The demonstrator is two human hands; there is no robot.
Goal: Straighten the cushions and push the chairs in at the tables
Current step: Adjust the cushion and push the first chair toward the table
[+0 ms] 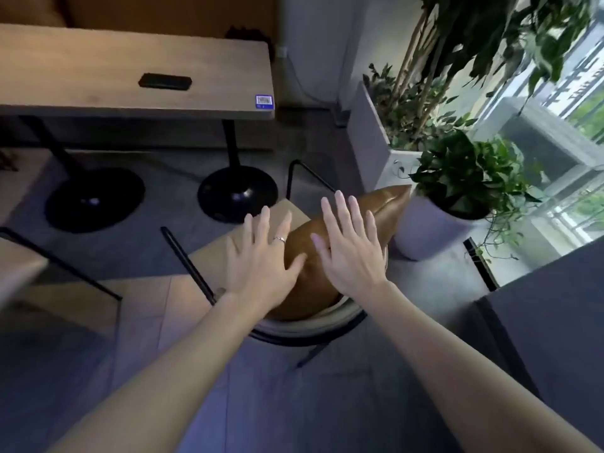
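Note:
A brown leather cushion (385, 207) stands on edge on a chair (313, 325) with a tan seat and thin black metal frame, leaning against the curved backrest. My left hand (264, 259), with a ring on one finger, lies flat with spread fingers on the cushion's left side. My right hand (351, 246) is flat and spread over the cushion's top right. Neither hand grips anything. The chair stands back from the wooden table (98, 60), its seat angled toward it.
A black remote-like box (165, 81) lies on the table, which has two black round pedestal bases (237, 192). A white pot with a leafy plant (457, 191) stands right beside the cushion. A tall planter (379, 135) is behind it. Another chair's frame (58, 259) sits at left.

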